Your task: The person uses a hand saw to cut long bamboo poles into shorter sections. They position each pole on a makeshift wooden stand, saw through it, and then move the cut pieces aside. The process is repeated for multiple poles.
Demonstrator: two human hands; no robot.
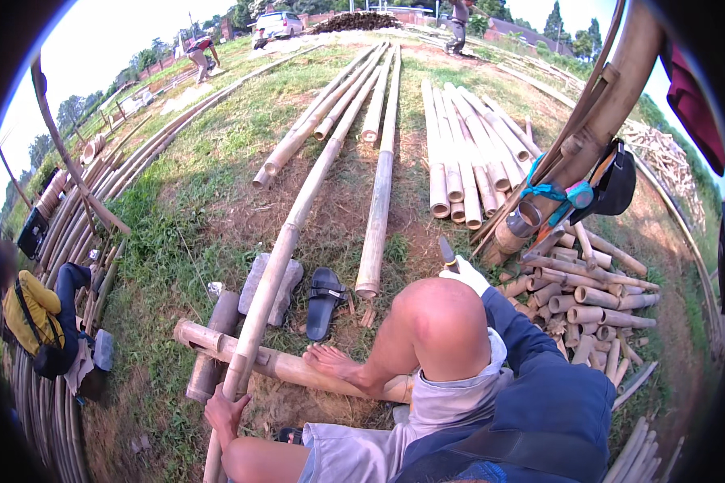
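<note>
My bare left hand is wrapped round a long bamboo pole near its close end. The pole slants away from me up the grass and rests across a thick bamboo log. Under a white glove, my right hand grips a knife beyond my raised knee, its dark blade pointing up and away from the pole. Part of the knife's handle is hidden in the glove. My bare foot presses on the log.
A grey stone block and a black sandal lie beyond the log. Long bamboo poles spread ahead; cut bamboo pieces are heaped at right beside a leaning bamboo post. A person in yellow sits at left; others work farther off.
</note>
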